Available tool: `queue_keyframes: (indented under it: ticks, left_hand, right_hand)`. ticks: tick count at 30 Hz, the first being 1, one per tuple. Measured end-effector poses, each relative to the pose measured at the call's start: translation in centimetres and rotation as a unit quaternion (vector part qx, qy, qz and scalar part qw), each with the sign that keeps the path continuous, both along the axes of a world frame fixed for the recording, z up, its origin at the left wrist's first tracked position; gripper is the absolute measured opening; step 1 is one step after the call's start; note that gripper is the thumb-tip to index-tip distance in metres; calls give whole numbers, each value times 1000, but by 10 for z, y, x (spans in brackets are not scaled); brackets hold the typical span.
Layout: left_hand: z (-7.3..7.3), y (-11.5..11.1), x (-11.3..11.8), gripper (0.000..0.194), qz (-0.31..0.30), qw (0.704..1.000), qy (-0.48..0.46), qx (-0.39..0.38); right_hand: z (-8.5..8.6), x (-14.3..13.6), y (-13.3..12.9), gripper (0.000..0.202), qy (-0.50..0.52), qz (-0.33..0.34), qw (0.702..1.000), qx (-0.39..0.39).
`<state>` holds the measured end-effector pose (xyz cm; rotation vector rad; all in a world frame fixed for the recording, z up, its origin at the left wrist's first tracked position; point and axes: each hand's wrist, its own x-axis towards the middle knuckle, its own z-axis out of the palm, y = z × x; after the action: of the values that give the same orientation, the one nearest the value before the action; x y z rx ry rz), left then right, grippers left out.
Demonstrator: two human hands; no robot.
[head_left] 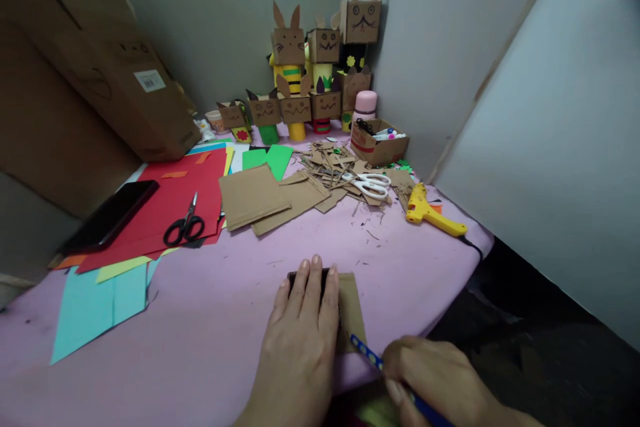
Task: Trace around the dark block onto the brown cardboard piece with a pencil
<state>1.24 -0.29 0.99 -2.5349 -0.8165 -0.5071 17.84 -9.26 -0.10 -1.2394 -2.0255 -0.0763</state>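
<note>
My left hand [300, 333] lies flat, fingers together, pressing a small dark block [294, 275] onto a strip of brown cardboard [353, 310] near the front edge of the pink table [210, 320]. My right hand [435, 377] grips a blue pencil [364, 351] whose tip touches the cardboard beside the left hand's fingers. Most of the dark block is hidden under the fingers.
Black scissors [185, 225] lie on red paper [170, 207]; white scissors [371, 185] sit among cardboard scraps. A yellow glue gun [430, 211] lies at the right edge. Cardboard animal figures [310, 80] and a small box [378, 142] stand at the back. A dark phone [111, 215] lies at left.
</note>
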Motion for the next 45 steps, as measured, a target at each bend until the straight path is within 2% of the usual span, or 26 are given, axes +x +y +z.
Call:
queue_keyframes:
  ticks: [6,10,16,21,24,26,29,32,34,38,45]
  left_hand:
    - [-3,-1,-2,56,-5,1000,1,-8]
    - [-3,-1,-2,55,-6,1000,5,-10]
    - [0,-1,-2,54,-8,1000,19,-3]
    - [0,-1,-3,54,-10,1000,14,2]
    - [-1,-1,-3,55,-5,1000,13,1]
    - [-2,-1,-3,55,-2,1000,13,3]
    - [-1,-1,-2,54,2,1000,15,4]
    - [0,-2,0,53,3,1000,10,0]
    - [1,-1,1,53,2,1000,4,-1]
    - [-1,0,0,54,-9,1000,4,12]
    - [-2,0,-4,60,-10,1000,3,12]
  right_hand:
    - [8,2,17,19,65,-5,995,-73]
    - [3,-2,26,18,81,-7,991,-106]
    - [-5,-7,20,21,69,0,994,-81]
    - [0,0,6,23,46,32,998,-35]
    - [7,10,3,21,97,43,993,-50]
    - [11,13,6,19,160,27,984,-78]
    - [13,8,19,11,231,-8,959,-162]
    - [13,-4,36,44,268,-7,930,-251]
    - [12,-11,46,49,287,4,916,-280]
    - [8,-18,55,44,315,8,907,-281]
    - [7,-19,56,40,343,36,894,-286]
